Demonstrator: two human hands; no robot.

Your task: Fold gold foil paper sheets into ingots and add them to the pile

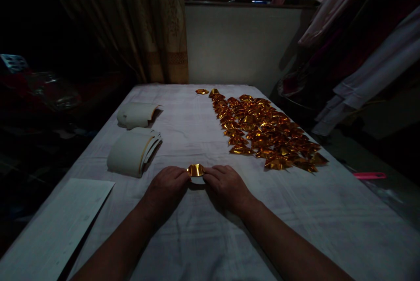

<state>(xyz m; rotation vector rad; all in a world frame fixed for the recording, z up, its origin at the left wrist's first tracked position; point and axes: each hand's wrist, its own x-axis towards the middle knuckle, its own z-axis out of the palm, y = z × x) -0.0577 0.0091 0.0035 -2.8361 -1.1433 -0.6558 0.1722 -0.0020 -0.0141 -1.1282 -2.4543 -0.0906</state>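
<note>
A small piece of gold foil paper (196,170) is pinched between both hands just above the white cloth-covered table (197,237). My left hand (167,187) grips its left end with closed fingertips. My right hand (225,184) grips its right end the same way. The foil is curled, its white underside showing below. A large pile of folded gold foil pieces (265,134) lies to the right and beyond the hands.
Two curled stacks of white-backed sheets (133,152) (136,114) lie on the left of the table. A flat white paper (55,224) sits at the near left. A curtain (147,22) hangs behind, clothes (361,44) hang at right, and a pink object (369,175) lies off the right edge.
</note>
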